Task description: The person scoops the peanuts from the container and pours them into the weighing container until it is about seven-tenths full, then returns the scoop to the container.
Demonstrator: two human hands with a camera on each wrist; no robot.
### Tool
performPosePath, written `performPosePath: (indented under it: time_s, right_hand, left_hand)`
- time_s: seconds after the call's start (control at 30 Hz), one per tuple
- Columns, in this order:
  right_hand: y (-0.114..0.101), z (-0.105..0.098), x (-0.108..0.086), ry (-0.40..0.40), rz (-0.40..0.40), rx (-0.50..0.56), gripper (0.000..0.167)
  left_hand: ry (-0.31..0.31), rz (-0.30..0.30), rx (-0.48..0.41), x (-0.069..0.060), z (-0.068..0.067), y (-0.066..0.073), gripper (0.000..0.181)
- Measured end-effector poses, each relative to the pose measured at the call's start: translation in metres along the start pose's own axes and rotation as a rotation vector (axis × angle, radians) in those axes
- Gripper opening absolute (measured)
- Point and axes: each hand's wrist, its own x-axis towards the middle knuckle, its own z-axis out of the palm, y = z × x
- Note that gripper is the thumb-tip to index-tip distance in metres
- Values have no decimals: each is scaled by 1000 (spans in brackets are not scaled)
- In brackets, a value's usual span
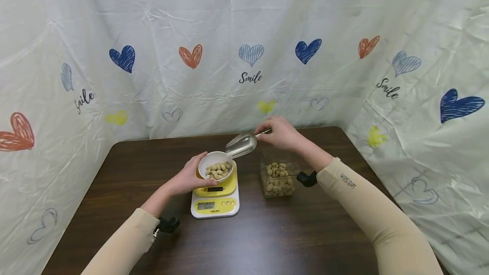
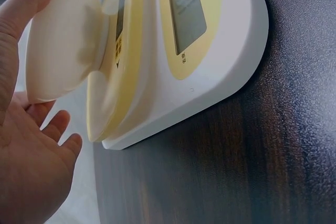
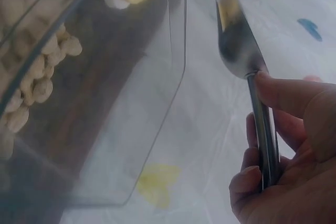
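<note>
My left hand point(image 1: 186, 178) grips a white bowl point(image 1: 212, 157), thumb on the near side and fingers round the far left side. Several unshelled peanuts point(image 1: 217, 171) lie in the bowl, which rests on a yellow and white kitchen scale point(image 1: 234, 210). The scale's display point(image 1: 206, 206) reads 100.0. Over the bowl's right rim points a metal scoop point(image 1: 243, 145); my right hand point(image 1: 280, 133) holds it by its handle point(image 3: 262, 135), above and left of the peanut box. No peanuts can be made out in the scoop. In the left wrist view the bowl point(image 2: 63, 40) shows its outer side.
A clear plastic box point(image 1: 263, 181) with peanuts point(image 1: 279, 183) in it stands right of the scale. Both are on a dark wooden table point(image 1: 267, 241). White cloth printed with hearts point(image 1: 214, 20) hangs behind and at both sides.
</note>
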Motion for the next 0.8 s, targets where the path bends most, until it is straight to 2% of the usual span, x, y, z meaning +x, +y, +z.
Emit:
performPosePath:
  time_s: [0.2,0.33,0.47,0.6,0.7,0.8]
  right_hand:
    - [3,-15,-14,7,16,46,21]
    - [10,-27,-24,25,10,56,20]
    - [20,-40,-35,47,7,46,21]
    - [30,-53,-46,73,13,7,21]
    - [37,-62,-54,83,23,-27,20]
    - [43,-69,-61,81,21,-88,19]
  left_hand:
    - [6,11,6,0,-1,-2,117]
    - [7,16,0,-2,-4,3,122]
    - [22,22,-22,-4,-11,20,125]
    - [53,65,-22,-3,-15,42,123]
    - [58,93,-23,-1,-12,57,121]
    - [38,121,-39,1,-6,73,119]
